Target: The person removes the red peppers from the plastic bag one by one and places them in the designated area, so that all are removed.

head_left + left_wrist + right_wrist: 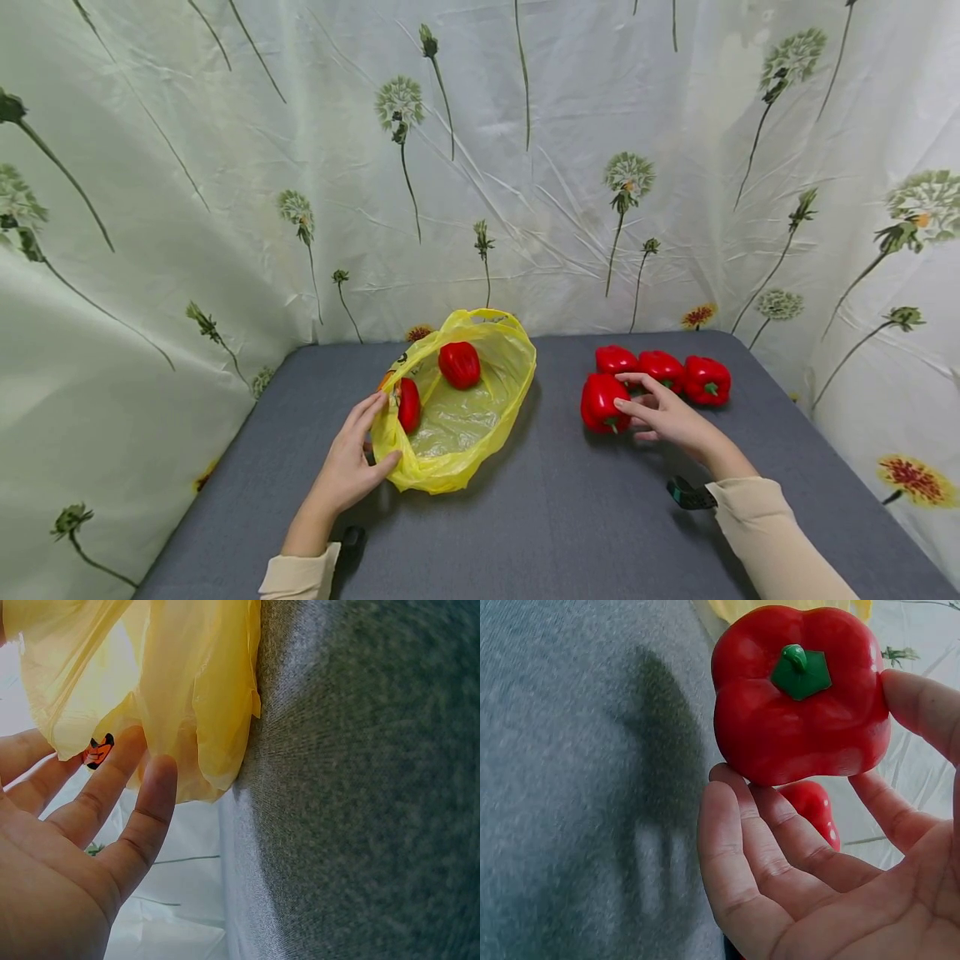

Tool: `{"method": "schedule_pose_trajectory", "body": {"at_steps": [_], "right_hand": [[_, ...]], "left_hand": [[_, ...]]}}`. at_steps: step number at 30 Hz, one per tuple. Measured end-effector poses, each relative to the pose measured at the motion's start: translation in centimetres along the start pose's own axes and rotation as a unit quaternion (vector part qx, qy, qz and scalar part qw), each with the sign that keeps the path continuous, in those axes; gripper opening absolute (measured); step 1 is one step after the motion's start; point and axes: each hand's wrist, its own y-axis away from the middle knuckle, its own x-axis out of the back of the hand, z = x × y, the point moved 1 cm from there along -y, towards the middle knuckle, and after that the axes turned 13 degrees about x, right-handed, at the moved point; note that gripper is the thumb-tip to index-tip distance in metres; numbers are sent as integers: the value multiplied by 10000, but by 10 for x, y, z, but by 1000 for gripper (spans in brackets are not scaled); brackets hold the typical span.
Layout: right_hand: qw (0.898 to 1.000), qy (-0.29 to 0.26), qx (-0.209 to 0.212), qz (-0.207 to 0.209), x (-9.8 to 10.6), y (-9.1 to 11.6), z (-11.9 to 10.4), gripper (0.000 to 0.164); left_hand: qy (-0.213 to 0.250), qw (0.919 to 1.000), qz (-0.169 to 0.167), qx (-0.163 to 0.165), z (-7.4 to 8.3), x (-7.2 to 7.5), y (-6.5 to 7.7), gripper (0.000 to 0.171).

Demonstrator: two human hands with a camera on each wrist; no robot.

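Observation:
On the right, my right hand (671, 421) holds a red bell pepper (603, 403) between thumb and fingers. The right wrist view shows its green stem (802, 671) and its shadow on the tabletop. A yellow plastic bag (491, 440) stands with its mouth wide, left of centre. Inside it are two more red peppers, one at the back (459, 365) and one by the left wall (408, 405). My left hand (348, 467) rests against the bag's left side, fingers extended and thumb at the front rim. In the left wrist view its fingertips (159, 776) touch the thin yellow plastic.
Behind the right hand, three red peppers sit in a row: left (617, 358), middle (660, 369) and right (707, 381). All stand on a grey cloth-covered table (555, 517). A pale curtain (525, 192) with dandelion prints hangs along the back and sides.

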Motion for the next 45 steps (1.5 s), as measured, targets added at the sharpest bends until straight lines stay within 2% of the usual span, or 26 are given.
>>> {"method": "schedule_pose_trajectory", "body": {"at_steps": [29, 39, 45], "right_hand": [[9997, -141, -210, -14, 13, 16, 19, 72], [9993, -11, -347, 105, 15, 15, 21, 72], [9991, 68, -383, 165, 16, 14, 21, 75]], "left_hand": [[22, 10000, -29, 36, -1, 0, 0, 87], [35, 10000, -29, 51, 0, 0, 1, 86], [29, 10000, 71, -54, 1, 0, 1, 86]]}}
